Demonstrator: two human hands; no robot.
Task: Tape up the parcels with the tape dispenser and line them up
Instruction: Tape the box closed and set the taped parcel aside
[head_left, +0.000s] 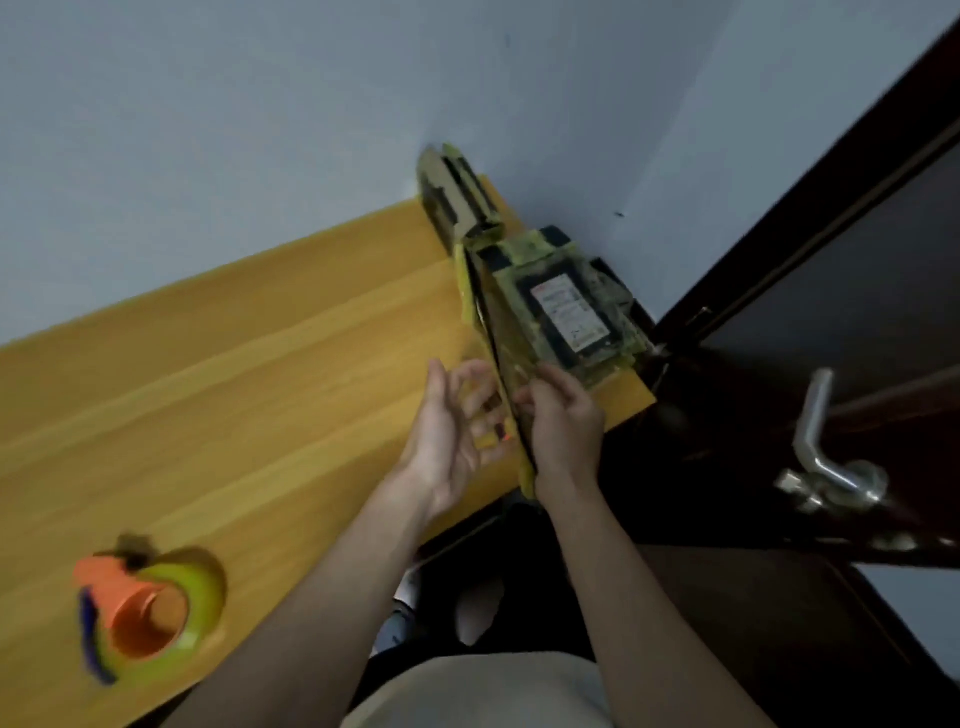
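A yellow wooden table (218, 374) ran from the lower left of the frame up to the centre, against a pale blue-grey wall (260, 104). At its far corner, just right of centre, 2 parcels were in sight. The nearer parcel (558, 306), wrapped in yellowish tape and bearing a white label, lay at the table's right edge. The farther parcel (460, 195), brown with dark and yellow bands, leaned up against the wall in the corner, just beyond the first.

The right hand (563, 423) gripped the near end of a thin flat yellow-edged parcel (506, 374) standing on its edge, fingers curled round it. The left hand (447, 431) was just to its left, palm turned toward it, fingers spread and relaxed; motion blur hid whether the fingertips touched it.

The tape dispenser (143, 610), orange with a yellow-green roll of tape, lay on the table at the lower left of the frame, well apart from both hands and blurred.

A dark door (831, 312) with a silver lever handle (826, 457) filled the right side of the frame.
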